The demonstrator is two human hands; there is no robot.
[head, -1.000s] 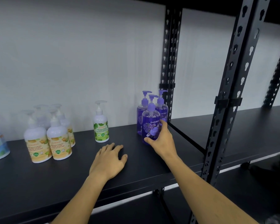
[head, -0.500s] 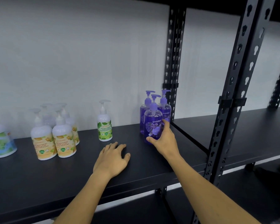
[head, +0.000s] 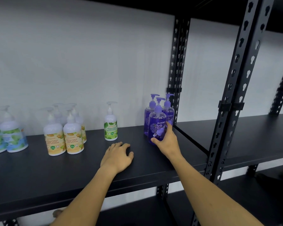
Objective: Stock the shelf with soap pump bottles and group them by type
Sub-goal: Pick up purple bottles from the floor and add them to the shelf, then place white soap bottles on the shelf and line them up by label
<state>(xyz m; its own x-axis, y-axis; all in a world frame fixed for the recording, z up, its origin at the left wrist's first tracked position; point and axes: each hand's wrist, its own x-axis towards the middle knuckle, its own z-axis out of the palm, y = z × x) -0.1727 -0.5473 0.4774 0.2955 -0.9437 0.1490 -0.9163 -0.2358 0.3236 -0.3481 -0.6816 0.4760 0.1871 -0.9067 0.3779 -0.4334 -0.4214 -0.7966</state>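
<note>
Three purple pump bottles stand together at the right end of the black shelf (head: 39, 173). My right hand (head: 166, 141) grips the front purple bottle (head: 156, 126), thumb at its base and fingers round its right side; the bottle stands upright on the shelf. My left hand (head: 118, 156) rests flat on the shelf, palm down, holding nothing. A single white bottle with a green label (head: 111, 126) stands at mid shelf. Further left is a cluster of white bottles with orange labels (head: 73, 136). At the far left stand white bottles with blue-green labels (head: 13, 136).
Black perforated uprights (head: 235, 95) rise to the right of the purple bottles, with a rear post (head: 176, 70) behind them. Another black shelf bay (head: 252, 139) continues to the right. A white wall backs the shelf. A lower shelf lies below.
My right hand has stayed on the front purple bottle and my left hand has stayed flat on the shelf. The view has shifted, bringing the blue-green bottles at the far left into sight.
</note>
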